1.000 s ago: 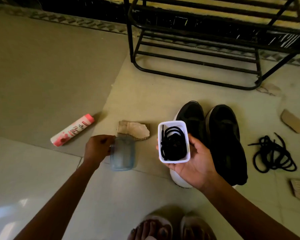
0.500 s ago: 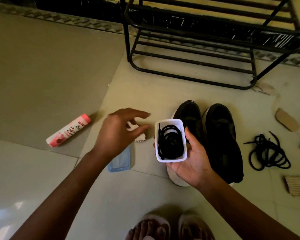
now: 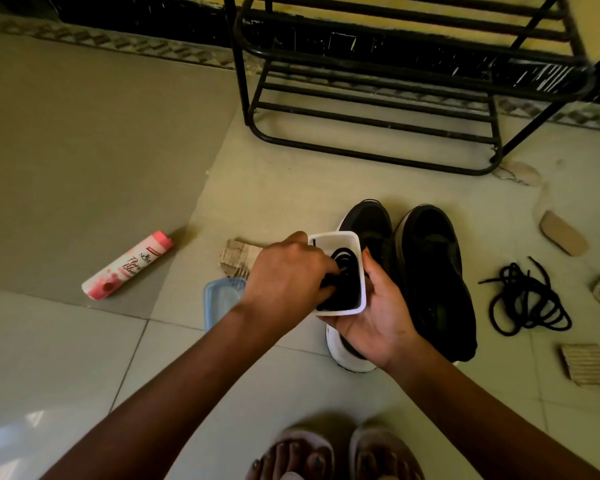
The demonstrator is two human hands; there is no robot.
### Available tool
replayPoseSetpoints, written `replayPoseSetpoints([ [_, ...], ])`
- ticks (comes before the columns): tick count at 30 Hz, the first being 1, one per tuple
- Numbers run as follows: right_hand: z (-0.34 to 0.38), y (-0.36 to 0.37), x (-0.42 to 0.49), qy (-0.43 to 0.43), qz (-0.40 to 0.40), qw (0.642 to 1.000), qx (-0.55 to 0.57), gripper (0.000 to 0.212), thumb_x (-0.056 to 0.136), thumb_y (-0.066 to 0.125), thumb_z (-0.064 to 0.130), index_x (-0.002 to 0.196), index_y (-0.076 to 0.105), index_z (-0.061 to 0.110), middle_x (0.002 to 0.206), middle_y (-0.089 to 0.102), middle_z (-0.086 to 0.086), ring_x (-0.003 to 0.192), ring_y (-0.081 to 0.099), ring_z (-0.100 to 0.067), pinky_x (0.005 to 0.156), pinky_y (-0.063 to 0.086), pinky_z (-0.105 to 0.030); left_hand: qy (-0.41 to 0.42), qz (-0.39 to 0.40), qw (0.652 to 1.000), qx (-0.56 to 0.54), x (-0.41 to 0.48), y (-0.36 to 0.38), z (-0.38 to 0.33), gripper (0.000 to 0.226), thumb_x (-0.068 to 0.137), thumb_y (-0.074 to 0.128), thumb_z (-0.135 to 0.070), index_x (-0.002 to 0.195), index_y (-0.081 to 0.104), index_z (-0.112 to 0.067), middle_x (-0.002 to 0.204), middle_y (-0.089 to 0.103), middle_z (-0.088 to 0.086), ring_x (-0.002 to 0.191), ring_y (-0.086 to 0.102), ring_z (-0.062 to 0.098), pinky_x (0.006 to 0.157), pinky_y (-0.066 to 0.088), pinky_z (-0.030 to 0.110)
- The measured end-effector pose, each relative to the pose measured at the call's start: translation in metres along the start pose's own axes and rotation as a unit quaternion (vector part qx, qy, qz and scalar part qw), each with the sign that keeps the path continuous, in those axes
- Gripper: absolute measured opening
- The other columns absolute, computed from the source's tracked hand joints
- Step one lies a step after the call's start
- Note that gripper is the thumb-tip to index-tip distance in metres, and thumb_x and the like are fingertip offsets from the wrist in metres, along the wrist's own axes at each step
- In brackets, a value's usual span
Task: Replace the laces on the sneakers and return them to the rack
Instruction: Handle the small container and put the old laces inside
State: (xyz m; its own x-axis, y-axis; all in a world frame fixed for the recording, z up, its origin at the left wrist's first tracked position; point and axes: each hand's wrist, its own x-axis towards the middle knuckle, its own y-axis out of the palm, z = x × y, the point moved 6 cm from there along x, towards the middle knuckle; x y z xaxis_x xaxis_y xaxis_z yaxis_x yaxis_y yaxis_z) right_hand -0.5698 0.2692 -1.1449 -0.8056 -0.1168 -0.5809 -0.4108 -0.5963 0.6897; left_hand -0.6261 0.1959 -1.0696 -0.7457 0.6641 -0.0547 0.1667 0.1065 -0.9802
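Rack (image 3: 361, 152) stood beyond the sneakers (image 3: 433, 271), which sat side by side on the floor, no laces in them that I could make out. Old laces (image 3: 513, 275) lay heaped right of the sneakers, and the bottle (image 3: 127, 265) lay well left of them. You held the tub (image 3: 333, 234) over the left sneaker: R hand (image 3: 378, 320) cupped it from below, fingers & thumb wrapped round its walls. Lid (image 3: 219, 299) lay just left of the sneakers. L hand (image 3: 288, 278) had its fingers curled down into the tub, apparently pinching the new laces (image 3: 347, 289) coiled inside.

Step, as I judge it: fetching the new laces, threading not begun. Next you'd need to lift the coil clear w/o tangling, put the tub down, then find one lace tip for the lowest eyelets.

Vs half a sec earlier: L hand was spread and empty, hovering left of the tub; it had since gone in onto the coil. R hand kept the tub approx where it was.
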Motion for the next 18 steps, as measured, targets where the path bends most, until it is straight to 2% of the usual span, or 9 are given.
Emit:
replayPoseSetpoints([
  [5,-0.001,0.001,0.002,0.002,0.006,1.000,0.007,0.054,0.088,0.041,0.048,0.128,0.056,0.015,0.118,0.065,-0.012,0.102,0.063,-0.024,0.087,0.051,-0.041,-0.036,-0.024,0.998,-0.043,0.004,-0.002,0.007,0.030,0.088,0.052,-0.043,0.116,0.062,-0.041,0.104,0.061,-0.004,0.094,0.055,0.011,0.066,0.033,0.020],
  [9,0.002,0.001,0.006,-0.009,-0.004,1.000,0.010,0.058,0.082,0.044,0.049,0.128,0.055,0.015,0.124,0.062,-0.012,0.105,0.061,-0.025,0.084,0.053,-0.038,-0.105,-0.072,0.980,-0.155,0.003,-0.021,0.035,0.022,0.078,0.068,-0.033,0.099,0.072,-0.036,0.082,0.062,-0.010,0.070,0.052,0.007,0.055,0.032,0.015],
  [12,0.011,-0.009,0.008,-0.035,-0.031,0.998,0.033,0.055,0.081,0.048,0.048,0.125,0.058,0.016,0.119,0.065,-0.011,0.103,0.063,-0.026,0.079,0.056,-0.040,-0.147,-0.099,0.969,-0.173,0.001,-0.038,0.066,0.017,0.078,0.071,-0.030,0.095,0.073,-0.030,0.083,0.068,-0.012,0.070,0.057,0.006,0.060,0.040,0.021],
  [18,0.032,-0.014,0.010,-0.080,-0.035,0.994,0.063,0.049,0.092,0.044,0.047,0.130,0.053,0.018,0.119,0.065,-0.007,0.103,0.063,-0.025,0.077,0.057,-0.039,-0.198,0.020,0.971,-0.130,0.000,0.008,0.095,0.020,0.076,0.072,-0.033,0.095,0.073,-0.027,0.094,0.071,-0.005,0.083,0.063,0.017,0.063,0.039,0.024],
])
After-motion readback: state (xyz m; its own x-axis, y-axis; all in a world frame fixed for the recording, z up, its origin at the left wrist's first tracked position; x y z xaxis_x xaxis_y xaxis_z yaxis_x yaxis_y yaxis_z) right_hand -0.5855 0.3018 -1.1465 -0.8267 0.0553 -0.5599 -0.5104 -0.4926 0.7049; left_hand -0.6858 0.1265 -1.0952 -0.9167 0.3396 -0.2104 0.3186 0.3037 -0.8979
